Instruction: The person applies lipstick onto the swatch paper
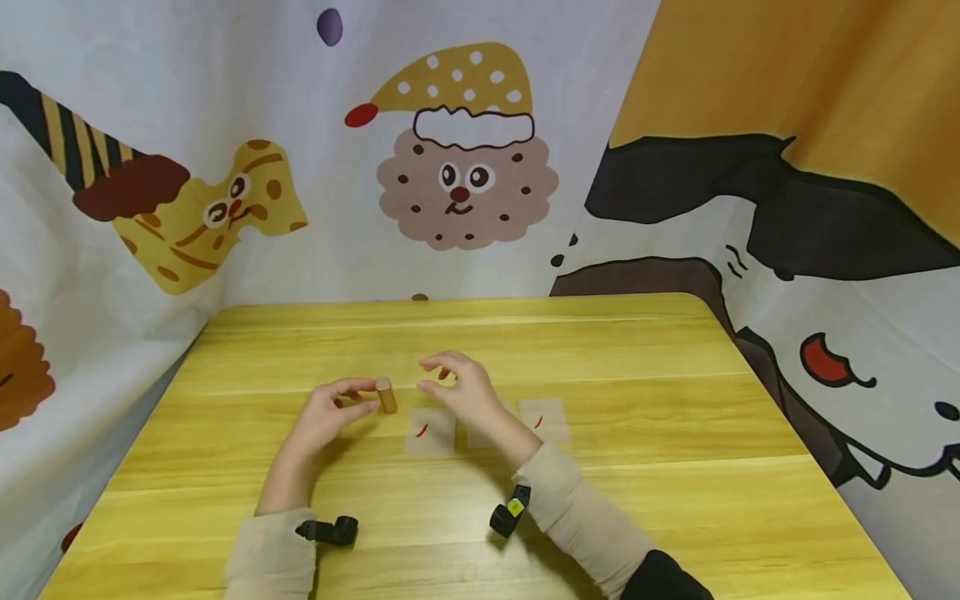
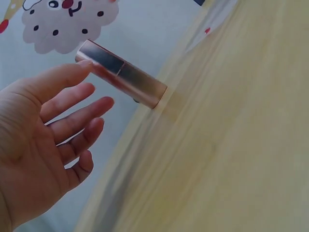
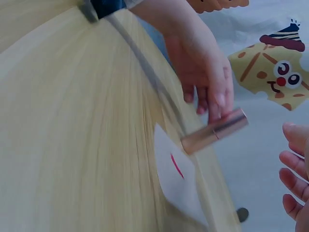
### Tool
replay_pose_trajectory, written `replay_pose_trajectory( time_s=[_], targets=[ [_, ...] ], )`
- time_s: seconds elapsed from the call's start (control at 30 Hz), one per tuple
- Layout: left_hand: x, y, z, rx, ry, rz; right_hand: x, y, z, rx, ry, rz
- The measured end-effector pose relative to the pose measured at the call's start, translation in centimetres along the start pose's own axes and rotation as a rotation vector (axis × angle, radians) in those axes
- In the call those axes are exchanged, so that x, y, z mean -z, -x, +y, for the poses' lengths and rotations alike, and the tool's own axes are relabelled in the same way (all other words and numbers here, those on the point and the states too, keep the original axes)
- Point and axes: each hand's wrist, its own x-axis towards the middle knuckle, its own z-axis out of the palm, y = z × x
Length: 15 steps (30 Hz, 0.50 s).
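Note:
A shiny rose-gold lipstick tube (image 1: 386, 397) stands upright on the table, just left of the paper squares. My left hand (image 1: 326, 417) is beside it with loosely bent fingers. In the left wrist view, a fingertip of that hand (image 2: 43, 130) overlaps the upper part of the lipstick (image 2: 137, 83); whether it touches I cannot tell. My right hand (image 1: 468, 396) hovers to the right of the tube, thumb and fingers apart, holding nothing. Only part of the right hand (image 3: 300, 169) shows at the right wrist view's edge.
A white paper square with a red stroke (image 1: 431, 446) lies right of the lipstick. Another paper square (image 1: 478, 437) is partly hidden under the right arm, and a third (image 1: 553, 410) lies further right. Behind the wooden table (image 1: 637, 500) hangs a cartoon-printed curtain (image 1: 330, 167).

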Motion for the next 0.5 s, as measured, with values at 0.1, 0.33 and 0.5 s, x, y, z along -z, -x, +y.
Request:
replay_pose_trajectory(
  time_s=[0.1, 0.33, 0.5],
  targets=[
    [0.3, 0.4, 0.2, -0.012, -0.035, 0.007, 1.5, 0.7, 0.4, 0.030, 0.007, 0.022],
    [1.3, 1.3, 0.8, -0.032, -0.131, -0.007, 5.6, 3.1, 1.8, 0.072, 0.046, 0.064],
    [1.9, 2.1, 1.3, -0.065, -0.189, -0.008, 8.6, 4.9, 2.7, 0.082, 0.133, 0.093]
  ],
)
